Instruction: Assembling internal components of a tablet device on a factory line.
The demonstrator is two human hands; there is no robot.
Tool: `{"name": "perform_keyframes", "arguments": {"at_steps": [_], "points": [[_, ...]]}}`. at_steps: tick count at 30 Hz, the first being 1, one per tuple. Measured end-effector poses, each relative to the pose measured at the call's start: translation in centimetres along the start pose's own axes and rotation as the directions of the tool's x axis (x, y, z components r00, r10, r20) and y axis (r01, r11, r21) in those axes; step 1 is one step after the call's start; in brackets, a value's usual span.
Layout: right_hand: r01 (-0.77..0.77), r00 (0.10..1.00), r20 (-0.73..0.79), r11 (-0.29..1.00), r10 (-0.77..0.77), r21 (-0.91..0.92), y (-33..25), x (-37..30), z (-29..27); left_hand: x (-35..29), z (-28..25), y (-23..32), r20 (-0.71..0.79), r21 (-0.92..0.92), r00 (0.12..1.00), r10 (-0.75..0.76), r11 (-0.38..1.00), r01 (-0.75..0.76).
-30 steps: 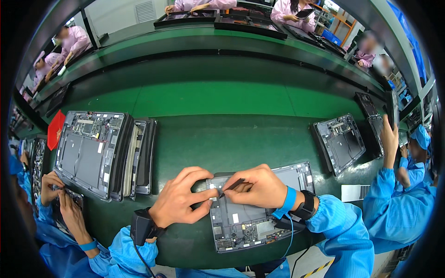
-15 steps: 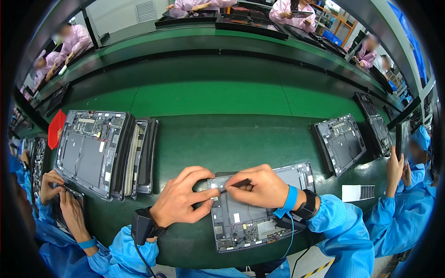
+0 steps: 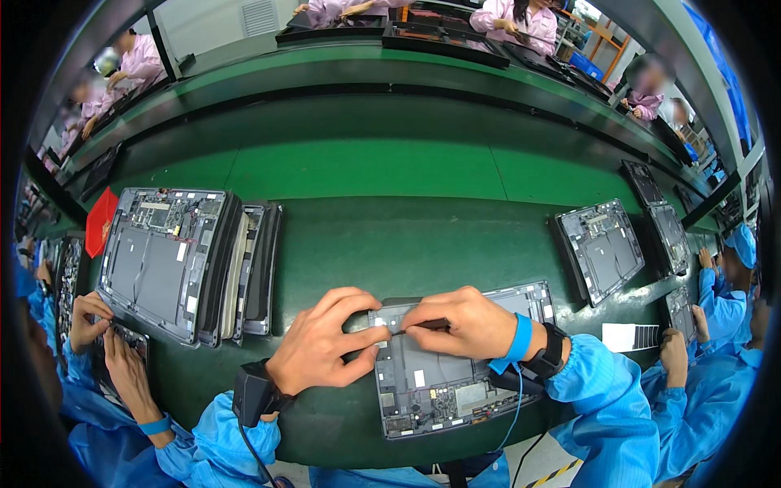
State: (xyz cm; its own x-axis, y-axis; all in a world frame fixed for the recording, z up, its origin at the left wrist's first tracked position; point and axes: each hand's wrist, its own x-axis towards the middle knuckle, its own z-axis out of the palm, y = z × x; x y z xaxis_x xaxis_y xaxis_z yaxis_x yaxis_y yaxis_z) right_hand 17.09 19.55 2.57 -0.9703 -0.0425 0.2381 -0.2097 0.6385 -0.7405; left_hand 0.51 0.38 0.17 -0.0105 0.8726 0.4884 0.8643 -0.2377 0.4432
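Observation:
An opened tablet housing (image 3: 419,379) lies on the green bench in front of me, its circuit board and grey inner panels exposed. My left hand (image 3: 329,342) rests at its left edge with the fingers spread and curved, one fingertip touching the inside near the edge. In my right hand (image 3: 464,325) a slim dark tool (image 3: 431,324) is pinched between thumb and fingers. Its tip points at the housing close to my left fingertips, but I cannot make out what the tip touches. My right hand and wristband cover part of the housing.
Stacked tablet housings (image 3: 163,268) stand at the left beside a red bin (image 3: 100,221). Another stack (image 3: 602,252) is at the right, near a white sheet (image 3: 620,337). Co-workers in blue sit on both sides; people in pink work beyond the bench. A cord (image 3: 517,411) hangs from my right wristband.
Both my hands stay at almost the same spot on the housing, with small finger shifts. At the right, a co-worker has lowered a raised tablet part to the bench.

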Motion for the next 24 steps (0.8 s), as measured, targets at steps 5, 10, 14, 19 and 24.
{"name": "perform_keyframes", "arguments": {"at_steps": [5, 10, 14, 19, 24], "points": [[-0.008, 1.000, -0.014, 1.000, 0.008, 0.006, 0.0, -0.1, -0.3, 0.0, -0.1, 0.2, 0.007, 0.002, 1.000, -0.014, 1.000, 0.014], [-0.009, 1.000, -0.020, 1.000, 0.010, 0.011, 0.3, 0.1, -0.1, 0.0, 0.1, 0.2, 0.002, 0.000, 1.000, -0.013, 1.000, 0.013], [0.012, 1.000, -0.014, 0.999, -0.013, -0.048, 0.0, 0.5, 0.0, -0.6, 0.6, 0.7, -0.012, -0.055, 0.999, -0.040, 0.998, 0.040], [-0.001, 1.000, -0.008, 0.994, 0.000, -0.111, -0.1, 0.5, 0.3, -0.6, 0.7, 1.6, -0.009, -0.009, 0.999, -0.051, 0.999, 0.051], [-0.086, 0.995, -0.054, 0.982, 0.078, -0.166, -1.2, 0.0, 0.9, -1.0, 0.8, 1.7, -0.017, 0.107, 1.000, 0.011, 0.994, -0.010]]}}
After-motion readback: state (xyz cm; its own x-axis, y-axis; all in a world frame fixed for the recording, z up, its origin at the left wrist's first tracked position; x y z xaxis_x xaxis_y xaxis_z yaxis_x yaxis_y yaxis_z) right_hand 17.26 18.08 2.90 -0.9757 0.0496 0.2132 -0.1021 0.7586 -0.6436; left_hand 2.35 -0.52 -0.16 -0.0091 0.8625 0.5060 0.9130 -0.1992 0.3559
